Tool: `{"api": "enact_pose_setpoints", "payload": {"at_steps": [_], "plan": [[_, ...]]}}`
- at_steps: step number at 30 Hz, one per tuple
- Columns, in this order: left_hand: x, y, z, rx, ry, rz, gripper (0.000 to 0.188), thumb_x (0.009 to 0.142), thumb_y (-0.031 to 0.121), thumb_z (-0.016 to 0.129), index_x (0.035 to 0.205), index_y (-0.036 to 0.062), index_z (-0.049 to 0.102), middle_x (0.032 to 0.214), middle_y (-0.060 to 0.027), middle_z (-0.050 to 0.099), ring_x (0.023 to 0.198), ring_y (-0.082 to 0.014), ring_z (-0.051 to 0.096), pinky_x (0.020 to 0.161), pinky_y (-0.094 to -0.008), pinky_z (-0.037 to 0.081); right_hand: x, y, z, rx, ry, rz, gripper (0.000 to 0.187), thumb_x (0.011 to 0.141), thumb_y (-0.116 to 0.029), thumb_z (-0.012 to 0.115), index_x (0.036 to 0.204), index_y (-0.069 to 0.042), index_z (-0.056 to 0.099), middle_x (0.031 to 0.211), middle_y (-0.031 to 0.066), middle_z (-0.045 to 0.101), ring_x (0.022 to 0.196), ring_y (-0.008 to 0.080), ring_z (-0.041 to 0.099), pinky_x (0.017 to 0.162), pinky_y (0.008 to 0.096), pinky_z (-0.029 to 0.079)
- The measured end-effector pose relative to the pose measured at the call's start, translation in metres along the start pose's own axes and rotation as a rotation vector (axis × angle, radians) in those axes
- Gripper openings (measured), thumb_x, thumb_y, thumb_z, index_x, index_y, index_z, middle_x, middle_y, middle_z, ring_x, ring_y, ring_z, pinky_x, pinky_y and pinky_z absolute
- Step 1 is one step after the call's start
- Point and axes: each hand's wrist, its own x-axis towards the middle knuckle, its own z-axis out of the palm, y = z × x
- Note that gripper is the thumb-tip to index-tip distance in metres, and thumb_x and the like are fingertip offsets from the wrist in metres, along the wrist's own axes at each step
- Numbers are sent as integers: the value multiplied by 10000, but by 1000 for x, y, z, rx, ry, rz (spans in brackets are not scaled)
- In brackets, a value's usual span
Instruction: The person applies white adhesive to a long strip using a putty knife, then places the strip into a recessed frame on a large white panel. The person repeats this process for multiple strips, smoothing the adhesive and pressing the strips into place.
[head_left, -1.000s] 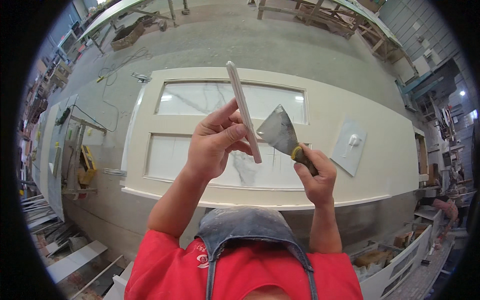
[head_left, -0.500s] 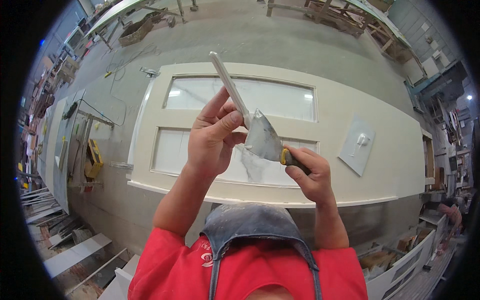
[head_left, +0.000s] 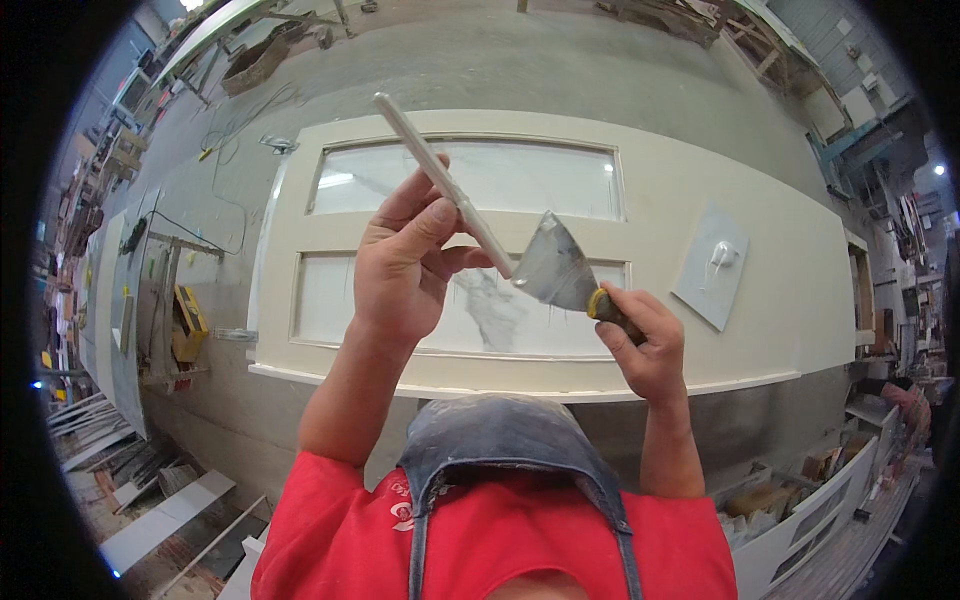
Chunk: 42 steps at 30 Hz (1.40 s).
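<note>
Smeared metal putty knife blade (head_left: 553,268), glossy door panes (head_left: 500,178)

Hands raised over a cream panelled door, centre of frame.
Left hand (head_left: 405,265) grips a thin white strip (head_left: 440,183) that slants toward the upper left. Right hand (head_left: 648,345) grips a putty knife (head_left: 560,275), its blade touching the strip's lower end. The door (head_left: 640,140) lies flat beneath; a square board (head_left: 700,275) bearing white filler rests on it, right of centre.

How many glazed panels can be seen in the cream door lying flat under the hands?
2: the upper glass panel lies beyond the hands; the lower glass panel is partly covered by the left hand and right hand.
</note>
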Motion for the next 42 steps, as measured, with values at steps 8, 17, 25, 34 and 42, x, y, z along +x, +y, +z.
{"api": "enact_pose_setpoints", "payload": {"at_steps": [8,17,25,34,42], "plan": [[8,-11,9,-140,87,-92,367,1094,108,521,1459,84,557,1143,-81,723,1059,-235,739,808,-422,684,-44,60,-47,237,361,438,381,945,-49,691,1315,42,695,1065,49,708,879,111,625,794,264,534],[6,-59,48,-370,280,-259,246,1127,188,461,1260,18,578,1208,-126,683,1101,-259,706,904,-388,644,-45,37,10,543,198,157,478,914,-31,730,1379,39,645,990,62,640,857,129,583,762,265,473],[-4,-81,63,-484,92,-256,269,1120,184,488,1289,-20,539,1325,-124,618,1259,-256,624,1089,-406,570,-34,48,23,524,233,81,471,947,-51,728,1395,49,625,1021,89,663,883,144,609,783,271,492],[-7,-82,70,-516,222,-231,272,1138,162,434,1244,-39,583,1202,-175,691,1116,-272,705,1034,-401,605,-48,98,1,450,518,270,430,957,-62,732,1365,40,645,1091,80,687,991,158,657,905,303,530],[-5,-98,45,-345,153,-163,311,1125,166,452,1313,-40,590,1279,-178,681,1185,-287,677,1050,-413,566,-103,158,-106,-387,451,583,460,929,-160,719,1357,-2,664,1208,182,730,1103,306,708,983,392,528]]}}
